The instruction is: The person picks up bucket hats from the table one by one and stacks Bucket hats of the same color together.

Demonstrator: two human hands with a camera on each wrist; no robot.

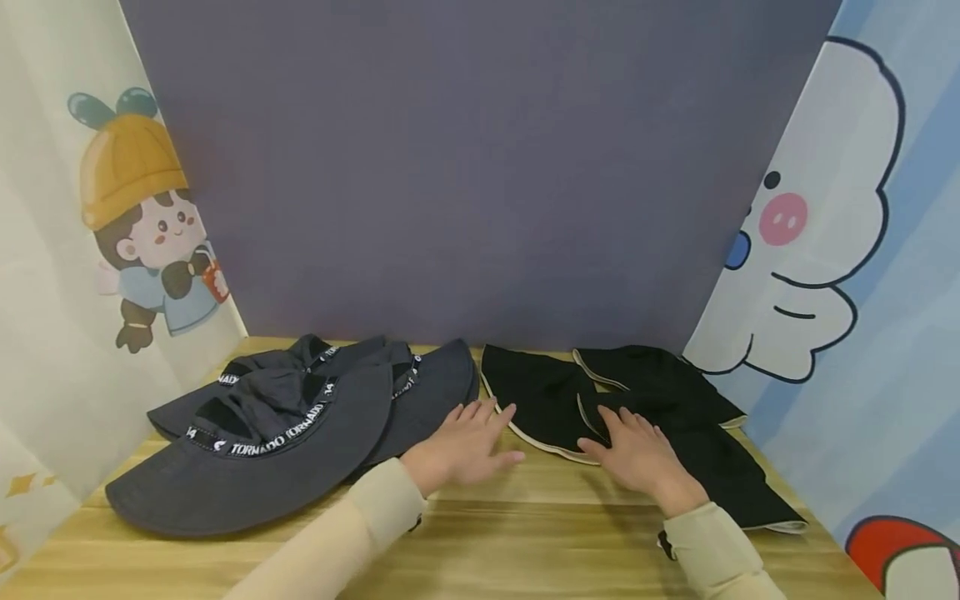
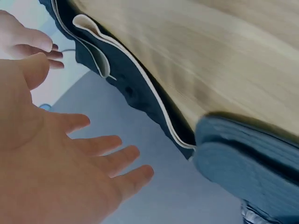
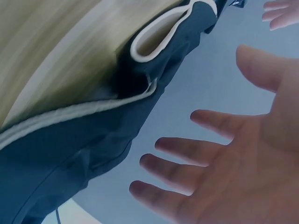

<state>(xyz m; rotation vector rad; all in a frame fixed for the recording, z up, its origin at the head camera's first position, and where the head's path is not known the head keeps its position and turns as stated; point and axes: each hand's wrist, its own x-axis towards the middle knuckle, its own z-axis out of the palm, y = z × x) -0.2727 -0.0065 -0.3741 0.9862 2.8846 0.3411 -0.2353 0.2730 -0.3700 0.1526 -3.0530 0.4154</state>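
Note:
At the left of the table lie overlapping dark grey bucket hats (image 1: 300, 467), their inner bands lettered TORNADO in white. To their right, flattened black cloth hats (image 1: 536, 392) with cream edging overlap one another. My left hand (image 1: 465, 446) is held palm down with fingers spread, between the two groups. It overlaps the cream edge of the nearest black hat in the head view. My right hand (image 1: 641, 454) spreads its fingers over the black hats at the right. Both palms look bare in the wrist views, the left palm (image 2: 60, 158) and the right palm (image 3: 247, 163) alike.
A wooden table (image 1: 487, 550) carries everything. Behind it stands a plain grey-purple panel (image 1: 480, 167). Walls with cartoon prints flank it, a child in a yellow cap (image 1: 161, 217) on the left and a white figure (image 1: 832, 183) on the right.

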